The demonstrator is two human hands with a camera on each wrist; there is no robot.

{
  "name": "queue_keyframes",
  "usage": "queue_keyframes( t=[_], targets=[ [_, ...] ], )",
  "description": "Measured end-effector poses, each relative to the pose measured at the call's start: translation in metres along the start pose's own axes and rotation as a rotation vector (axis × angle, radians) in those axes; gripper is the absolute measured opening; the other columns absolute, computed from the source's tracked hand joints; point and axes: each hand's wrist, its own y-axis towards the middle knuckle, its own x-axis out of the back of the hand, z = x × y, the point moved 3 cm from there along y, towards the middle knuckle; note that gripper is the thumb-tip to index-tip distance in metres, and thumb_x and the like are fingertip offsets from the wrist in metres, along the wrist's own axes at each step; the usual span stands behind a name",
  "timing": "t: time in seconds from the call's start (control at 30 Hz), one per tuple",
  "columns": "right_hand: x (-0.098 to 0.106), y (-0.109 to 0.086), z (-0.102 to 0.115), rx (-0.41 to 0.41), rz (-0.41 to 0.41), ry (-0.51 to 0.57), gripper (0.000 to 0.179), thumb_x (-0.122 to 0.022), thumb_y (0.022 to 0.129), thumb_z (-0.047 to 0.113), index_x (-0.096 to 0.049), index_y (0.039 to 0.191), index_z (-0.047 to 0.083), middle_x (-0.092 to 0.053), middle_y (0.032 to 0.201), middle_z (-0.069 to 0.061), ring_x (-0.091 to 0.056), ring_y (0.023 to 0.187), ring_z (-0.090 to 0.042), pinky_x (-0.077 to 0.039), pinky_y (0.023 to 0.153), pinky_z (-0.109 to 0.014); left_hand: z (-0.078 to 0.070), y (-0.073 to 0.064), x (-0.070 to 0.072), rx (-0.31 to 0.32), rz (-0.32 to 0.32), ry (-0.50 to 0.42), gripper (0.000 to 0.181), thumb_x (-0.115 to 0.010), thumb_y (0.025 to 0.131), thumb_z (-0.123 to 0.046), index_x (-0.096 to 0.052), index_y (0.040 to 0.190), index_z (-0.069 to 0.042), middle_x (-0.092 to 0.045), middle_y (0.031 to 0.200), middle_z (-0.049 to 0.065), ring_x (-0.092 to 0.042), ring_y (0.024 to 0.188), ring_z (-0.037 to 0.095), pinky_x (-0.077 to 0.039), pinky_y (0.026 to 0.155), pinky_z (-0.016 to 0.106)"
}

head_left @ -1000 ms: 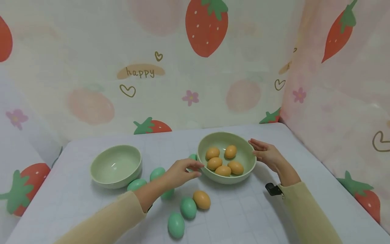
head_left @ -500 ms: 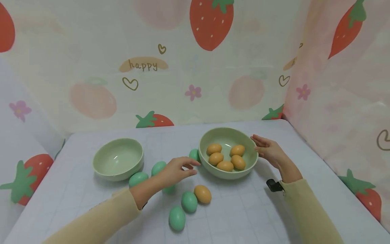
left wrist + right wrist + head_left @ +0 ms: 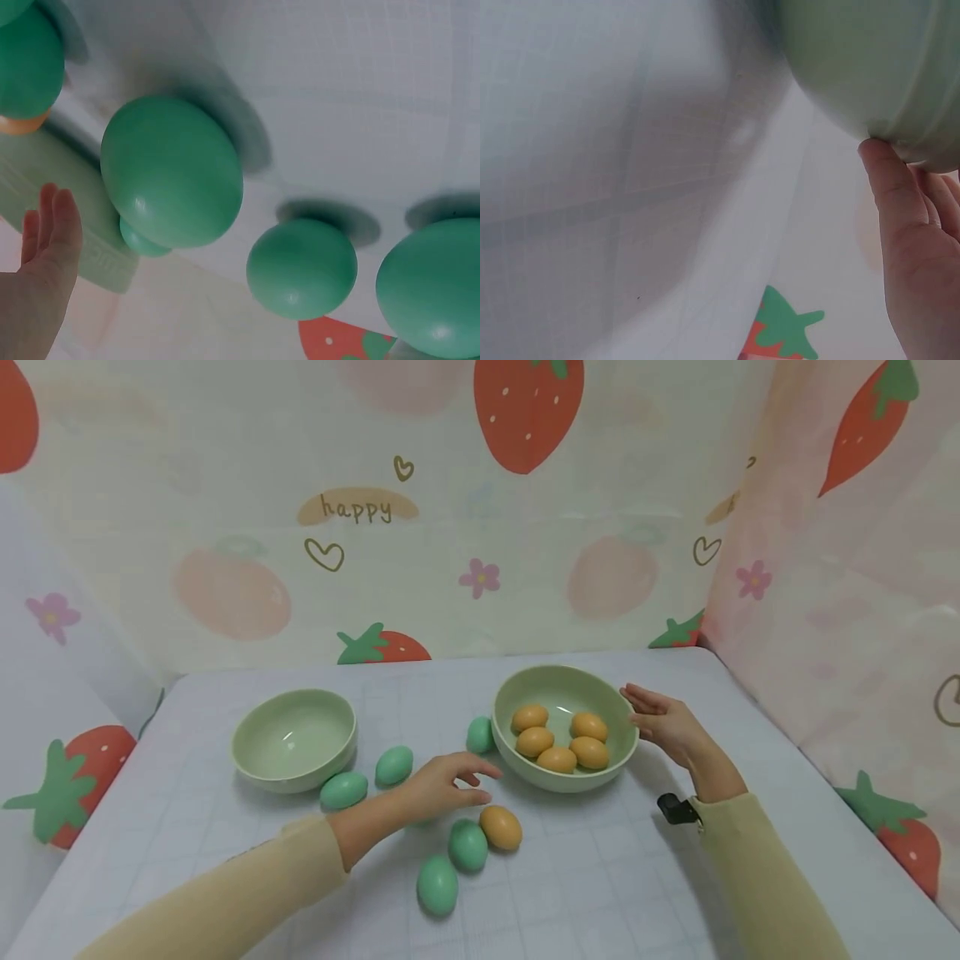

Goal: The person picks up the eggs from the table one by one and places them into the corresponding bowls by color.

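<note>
On right half of desk point(image 3: 600, 885), upright: pale green bowl point(image 3: 566, 782) with five orange eggs point(image 3: 557, 760) visible inside. Against outer wall at right: right grip point(image 3: 670, 727), fingers extended, touching bowl only, not curled round rim. Just in front of bowl: loose orange egg point(image 3: 501, 828), lying on desk. Above desk, near loose orange egg and bowl: left grip point(image 3: 442, 785), thumb and fingers apart, nothing held. Just beside loose orange egg: green egg point(image 3: 468, 845), with nearer green egg point(image 3: 437, 886) next to it. Beside bowl's left side: small-looking green egg point(image 3: 480, 735). Farther left: two more green eggs point(image 3: 393, 766), plus another mostly hidden under left wrist. Beyond, far left: second bowl point(image 3: 292, 747), same pale green. Behind everything: strawberry-print backdrop point(image 3: 480, 535).
</note>
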Motion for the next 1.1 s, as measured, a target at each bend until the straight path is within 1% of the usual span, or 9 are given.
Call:
queue_keyframes(
  t=[0.1, 0.17, 0.23, 0.4, 0.53, 0.63, 0.83, 0.97, 1.1],
  targets=[
    [0.001, 0.0, -0.001, -0.007, -0.001, -0.004, 0.062, -0.045, 0.1, -0.005, -0.013, 0.153, -0.002, -0.016, 0.158, -0.019, -0.02, 0.143, -0.033, -0.046, 0.096, -0.022, 0.003, 0.001, -0.005, -0.025, 0.027, 0.008, 0.031, -0.067, 0.092, -0.011, -0.065, 0.121, -0.001, -0.063, 0.122, 0.012, -0.058, 0.11, 0.036, -0.051, 0.089, 0.034],
    [0.0, 0.001, 0.0, -0.007, -0.001, -0.01, 0.063, -0.046, 0.1, -0.004, -0.013, 0.153, -0.001, -0.016, 0.158, -0.019, -0.02, 0.143, -0.033, -0.045, 0.097, -0.023, 0.004, 0.001, -0.007, -0.025, 0.033, 0.001, 0.031, -0.067, 0.092, -0.011, -0.065, 0.121, -0.001, -0.063, 0.122, 0.012, -0.058, 0.111, 0.036, -0.051, 0.09, 0.035],
    [0.0, 0.001, 0.001, -0.008, -0.003, -0.01, 0.063, -0.046, 0.1, -0.004, -0.013, 0.153, -0.001, -0.016, 0.158, -0.019, -0.02, 0.143, -0.032, -0.045, 0.097, -0.023, 0.005, 0.001, -0.009, -0.021, 0.037, 0.0, 0.031, -0.068, 0.092, -0.011, -0.065, 0.121, -0.001, -0.063, 0.123, 0.011, -0.058, 0.111, 0.035, -0.05, 0.089, 0.033],
    [-0.001, 0.0, 0.002, -0.016, -0.004, 0.004, 0.063, -0.045, 0.1, -0.005, -0.012, 0.153, -0.002, -0.015, 0.158, -0.019, -0.019, 0.143, -0.032, -0.045, 0.097, -0.022, 0.007, 0.003, -0.013, -0.002, 0.058, -0.013, 0.032, -0.067, 0.092, -0.011, -0.064, 0.122, -0.001, -0.062, 0.124, 0.011, -0.058, 0.111, 0.034, -0.049, 0.09, 0.034],
    [-0.001, -0.001, 0.003, -0.023, -0.006, 0.012, 0.063, -0.045, 0.1, -0.005, -0.012, 0.153, -0.002, -0.014, 0.158, -0.019, -0.018, 0.144, -0.032, -0.045, 0.096, -0.021, 0.008, 0.004, -0.017, 0.044, 0.079, -0.029, 0.032, -0.067, 0.093, -0.012, -0.065, 0.123, -0.004, -0.062, 0.124, 0.009, -0.057, 0.113, 0.033, -0.048, 0.093, 0.037],
    [-0.001, -0.002, 0.003, -0.02, -0.005, 0.014, 0.062, -0.044, 0.099, -0.006, -0.012, 0.153, -0.002, -0.014, 0.158, -0.019, -0.018, 0.143, -0.032, -0.046, 0.095, -0.02, 0.007, 0.005, -0.018, 0.058, 0.091, -0.023, 0.033, -0.068, 0.092, -0.014, -0.065, 0.124, -0.005, -0.061, 0.125, 0.009, -0.057, 0.113, 0.032, -0.047, 0.093, 0.035],
    [0.0, -0.002, 0.003, -0.018, -0.003, 0.017, 0.063, -0.044, 0.099, -0.006, -0.012, 0.153, -0.002, -0.014, 0.158, -0.019, -0.018, 0.143, -0.033, -0.047, 0.092, -0.018, 0.005, 0.008, -0.023, 0.052, 0.108, -0.009, 0.035, -0.071, 0.09, -0.014, -0.065, 0.123, -0.004, -0.061, 0.126, 0.01, -0.058, 0.111, 0.032, -0.048, 0.09, 0.03],
    [0.0, -0.001, 0.002, -0.02, -0.006, 0.015, 0.062, -0.045, 0.099, -0.006, -0.013, 0.153, -0.002, -0.014, 0.158, -0.019, -0.019, 0.143, -0.032, -0.047, 0.093, -0.019, 0.005, 0.01, -0.025, 0.069, 0.121, -0.01, 0.037, -0.072, 0.089, -0.012, -0.065, 0.124, -0.003, -0.062, 0.125, 0.01, -0.059, 0.109, 0.031, -0.048, 0.089, 0.028],
    [0.0, -0.001, 0.001, -0.022, -0.009, 0.007, 0.062, -0.045, 0.1, -0.005, -0.013, 0.153, -0.002, -0.015, 0.158, -0.019, -0.019, 0.143, -0.032, -0.046, 0.093, -0.019, 0.007, 0.013, -0.028, 0.101, 0.146, -0.005, 0.039, -0.074, 0.087, -0.011, -0.065, 0.125, -0.005, -0.062, 0.126, 0.008, -0.058, 0.108, 0.026, -0.047, 0.09, 0.028]
  ],
)
